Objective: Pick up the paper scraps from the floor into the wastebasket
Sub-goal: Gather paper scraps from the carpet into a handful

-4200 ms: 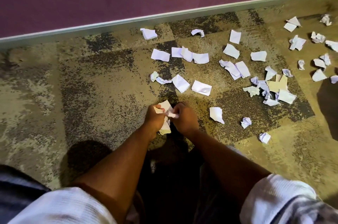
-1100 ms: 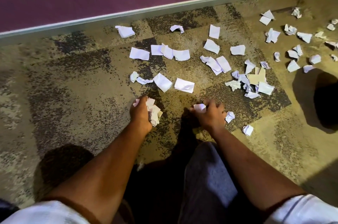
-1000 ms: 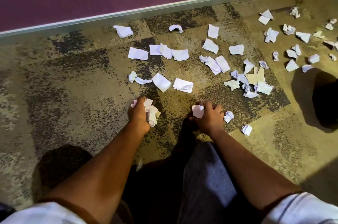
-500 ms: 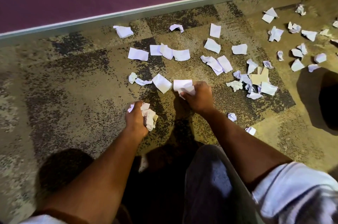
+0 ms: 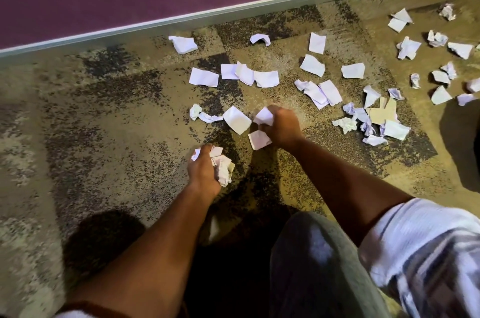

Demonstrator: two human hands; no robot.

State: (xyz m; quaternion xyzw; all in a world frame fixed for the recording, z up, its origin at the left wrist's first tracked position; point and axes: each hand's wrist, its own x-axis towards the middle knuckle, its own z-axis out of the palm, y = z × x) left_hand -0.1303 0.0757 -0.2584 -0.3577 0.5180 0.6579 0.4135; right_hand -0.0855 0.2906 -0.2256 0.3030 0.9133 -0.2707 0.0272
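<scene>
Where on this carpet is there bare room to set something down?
Bare carpet lies left of the left hand, running up to the baseboard. Another free patch sits right of the right forearm. It is crowded beyond the right hand, where paper scraps spread rightward.

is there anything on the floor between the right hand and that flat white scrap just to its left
Nothing visible. The right hand, already gripping scraps, sits right beside the flat white scrap with only bare carpet between. The wastebasket is not in view, so that path cannot be judged.
</scene>
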